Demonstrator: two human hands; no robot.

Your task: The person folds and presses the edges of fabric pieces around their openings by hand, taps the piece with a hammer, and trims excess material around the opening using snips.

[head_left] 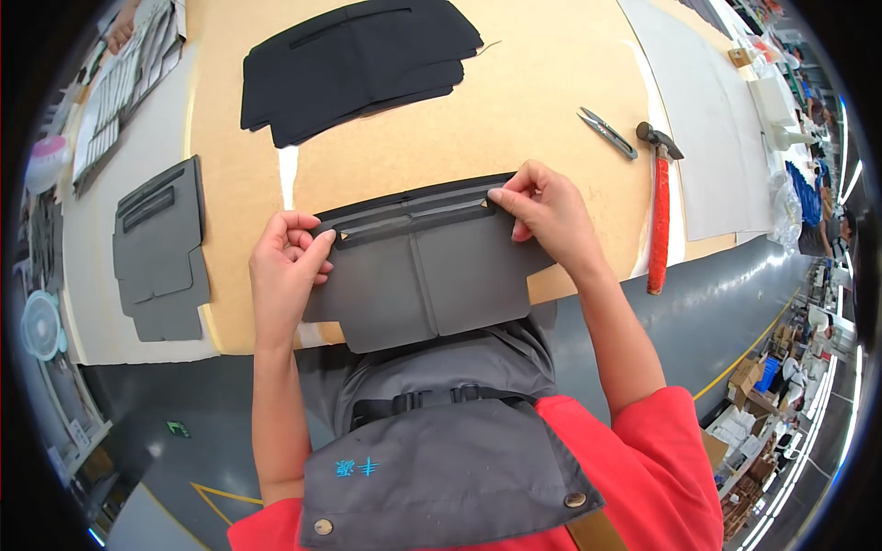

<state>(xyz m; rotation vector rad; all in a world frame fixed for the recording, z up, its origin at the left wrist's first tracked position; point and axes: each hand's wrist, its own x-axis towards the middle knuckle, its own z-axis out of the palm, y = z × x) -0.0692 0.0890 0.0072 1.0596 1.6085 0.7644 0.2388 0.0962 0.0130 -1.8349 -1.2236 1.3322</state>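
Both hands pinch one grey fabric panel (432, 275) at the table (551, 83) edge: left hand (287, 266) grips its left top corner, right hand (542, 211) its right, apparently on a zipper strip. Long axis runs between them; scissors (606, 132) and hammer (659, 211) lie right of the right hand.

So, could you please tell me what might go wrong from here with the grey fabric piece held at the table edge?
1. The grey fabric piece hangs partly over the table edge, pinched only at its top corners by the left hand and right hand; it could slide off or skew.
2. The hammer lies close beside the right forearm, its handle reaching the board's edge; a nudge might knock it off.
3. The snips lie near the right hand; a careless reach could catch them.
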